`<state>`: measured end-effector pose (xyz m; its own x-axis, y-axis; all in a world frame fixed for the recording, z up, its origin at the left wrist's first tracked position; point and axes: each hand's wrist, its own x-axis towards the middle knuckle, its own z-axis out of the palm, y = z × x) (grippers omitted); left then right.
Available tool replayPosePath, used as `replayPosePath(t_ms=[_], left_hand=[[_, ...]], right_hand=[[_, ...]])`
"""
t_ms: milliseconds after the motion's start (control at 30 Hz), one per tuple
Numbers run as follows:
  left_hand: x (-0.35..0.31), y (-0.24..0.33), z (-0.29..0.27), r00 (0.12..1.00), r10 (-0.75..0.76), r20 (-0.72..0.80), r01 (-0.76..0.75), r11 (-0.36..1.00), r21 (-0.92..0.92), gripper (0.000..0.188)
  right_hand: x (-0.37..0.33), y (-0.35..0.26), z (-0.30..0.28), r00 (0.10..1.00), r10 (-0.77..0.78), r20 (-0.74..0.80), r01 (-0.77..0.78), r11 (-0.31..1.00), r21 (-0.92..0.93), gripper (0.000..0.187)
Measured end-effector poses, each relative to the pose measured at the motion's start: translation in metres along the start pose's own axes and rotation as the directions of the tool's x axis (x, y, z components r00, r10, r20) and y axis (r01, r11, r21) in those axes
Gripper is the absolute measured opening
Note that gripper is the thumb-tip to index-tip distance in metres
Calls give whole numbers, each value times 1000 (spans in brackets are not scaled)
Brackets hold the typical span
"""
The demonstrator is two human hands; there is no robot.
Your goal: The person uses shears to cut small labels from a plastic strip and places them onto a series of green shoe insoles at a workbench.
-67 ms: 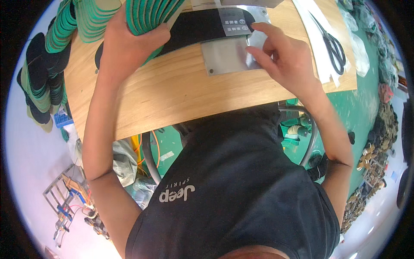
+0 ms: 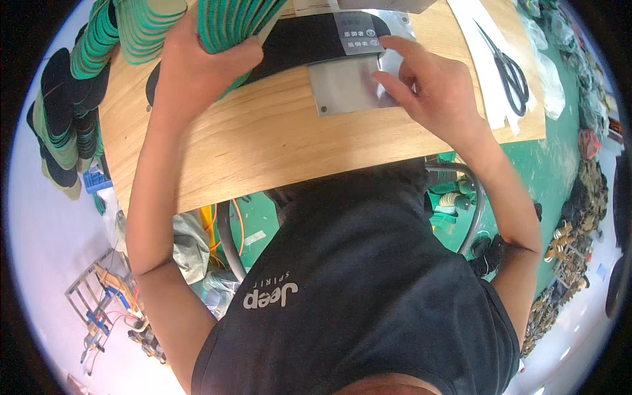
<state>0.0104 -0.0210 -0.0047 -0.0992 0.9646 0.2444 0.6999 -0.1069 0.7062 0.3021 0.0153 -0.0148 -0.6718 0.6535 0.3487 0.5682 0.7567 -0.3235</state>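
My left hand [image 2: 197,72] is closed round a fanned stack of green insoles [image 2: 240,23] at the upper left of the table. Beneath it a black insole [image 2: 289,46] lies across the tabletop. A strip of clear film [image 2: 359,33] with pale printing covers the insole's right end. My right hand [image 2: 441,89] is at that end, thumb and index finger apart, with the index fingertip at the film's edge; whether it touches is unclear. Partly under the insole lies a shiny metal plate [image 2: 349,85] with dark corner holes.
Black-handled scissors [image 2: 510,79] lie on white paper [image 2: 480,59] at the right of the wooden table [image 2: 263,145]. More green insole stacks [image 2: 148,29] stand at the upper left. Black and green insoles [image 2: 59,125] hang beyond the left edge. A metal chair frame [image 2: 474,204] is below.
My right hand's thumb and index finger have shifted slightly left along the film's edge. The left hand keeps its hold on the insoles, almost still.
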Motion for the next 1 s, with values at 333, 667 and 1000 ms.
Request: replayPosePath(t_ms=[333, 667, 1000], left_hand=[[1, 18, 10, 985, 65, 158, -84, 990, 116, 39], [9, 43, 22, 946, 59, 318, -187, 902, 390, 45], [0, 43, 14, 908, 352, -228, -347, 936, 64, 77]], right_hand=[[24, -8, -24, 987, 112, -115, -98, 988, 117, 11], [-25, 16, -94, 702, 695, -158, -394, 563, 726, 18], [-50, 4, -136, 603, 617, -506, -318, 767, 557, 15]])
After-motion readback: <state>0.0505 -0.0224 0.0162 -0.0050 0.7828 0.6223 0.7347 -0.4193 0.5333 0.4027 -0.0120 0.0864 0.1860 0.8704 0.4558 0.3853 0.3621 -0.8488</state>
